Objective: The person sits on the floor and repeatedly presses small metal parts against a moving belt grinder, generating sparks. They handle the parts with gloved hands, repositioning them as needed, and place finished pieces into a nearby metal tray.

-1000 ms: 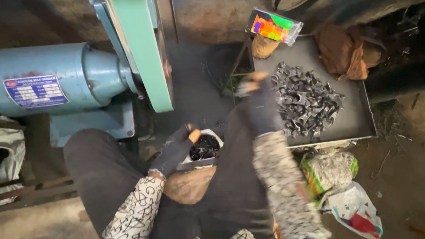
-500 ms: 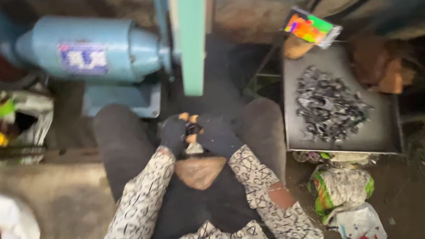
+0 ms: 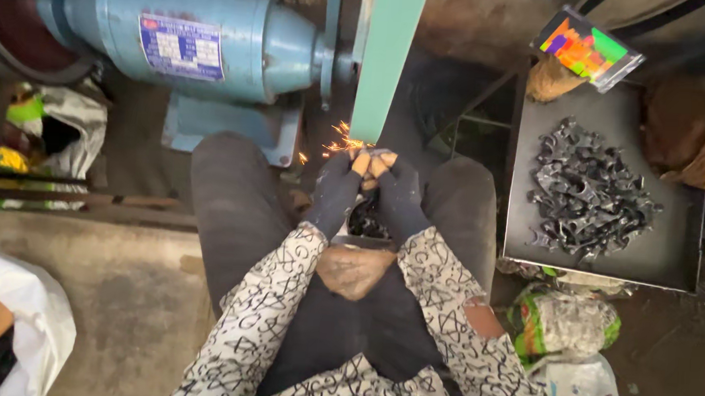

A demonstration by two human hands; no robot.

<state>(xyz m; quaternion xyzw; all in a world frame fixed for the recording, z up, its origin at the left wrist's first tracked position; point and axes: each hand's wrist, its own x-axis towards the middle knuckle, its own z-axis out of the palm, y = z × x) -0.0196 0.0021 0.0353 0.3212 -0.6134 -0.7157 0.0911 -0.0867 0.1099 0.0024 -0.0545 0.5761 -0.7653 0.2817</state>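
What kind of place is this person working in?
Most likely a small metal-grinding workshop. A blue motor drives a green belt, both hands press something small against it with sparks flying, and a tray holds dark metal pieces.

Viewpoint: one camera on the seated person's head, looking almost straight down over lap and knees.
Facing: forward edge of the frame lies past the left hand (image 3: 338, 191) and right hand (image 3: 398, 194), toward the blue motor (image 3: 192, 33).
Nearness: close; both hands sit mid-frame at arm's reach.
Sides: metal tray (image 3: 672, 239) right of the right hand.
Shared views: single view only.
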